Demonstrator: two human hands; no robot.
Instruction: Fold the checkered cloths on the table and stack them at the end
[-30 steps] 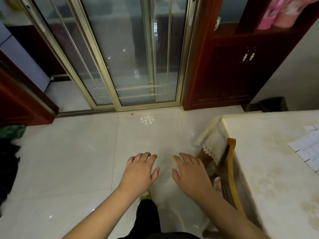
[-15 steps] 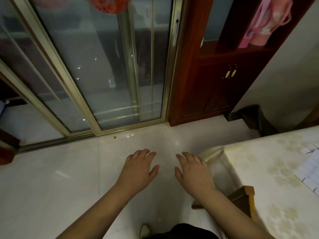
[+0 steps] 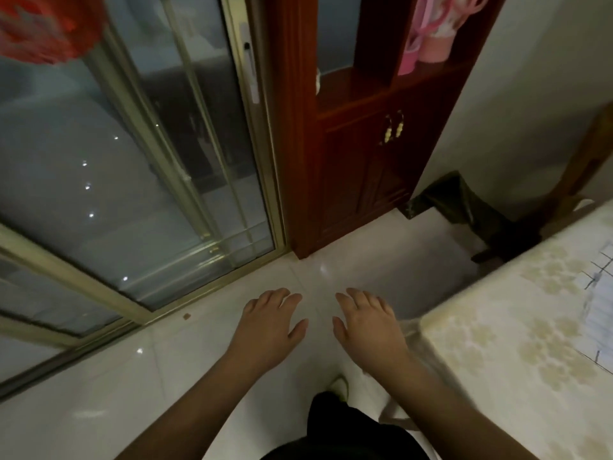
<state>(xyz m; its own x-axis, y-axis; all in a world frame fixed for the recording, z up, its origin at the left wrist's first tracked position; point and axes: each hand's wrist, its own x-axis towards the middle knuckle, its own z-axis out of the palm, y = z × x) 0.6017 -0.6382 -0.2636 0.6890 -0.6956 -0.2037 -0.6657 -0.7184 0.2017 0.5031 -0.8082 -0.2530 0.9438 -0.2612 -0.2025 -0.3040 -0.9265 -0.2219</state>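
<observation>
My left hand and my right hand hover palm down over the tiled floor, side by side, fingers spread, holding nothing. A white checkered cloth with thin dark lines lies at the right edge of the view on the table, which has a cream flower-patterned cover. Only a slice of the cloth shows; the rest is cut off by the frame. Both hands are left of the table and apart from the cloth.
A sliding glass door with a gold frame fills the left. A dark red wooden cabinet stands behind the hands, pink items on its shelf. A dark bin sits by the wall. My dark trouser leg is below.
The view has swung up and to the right, and the table now comes in closer on the right. The wooden chair back has dropped out of sight. Both hands stay spread and empty.
</observation>
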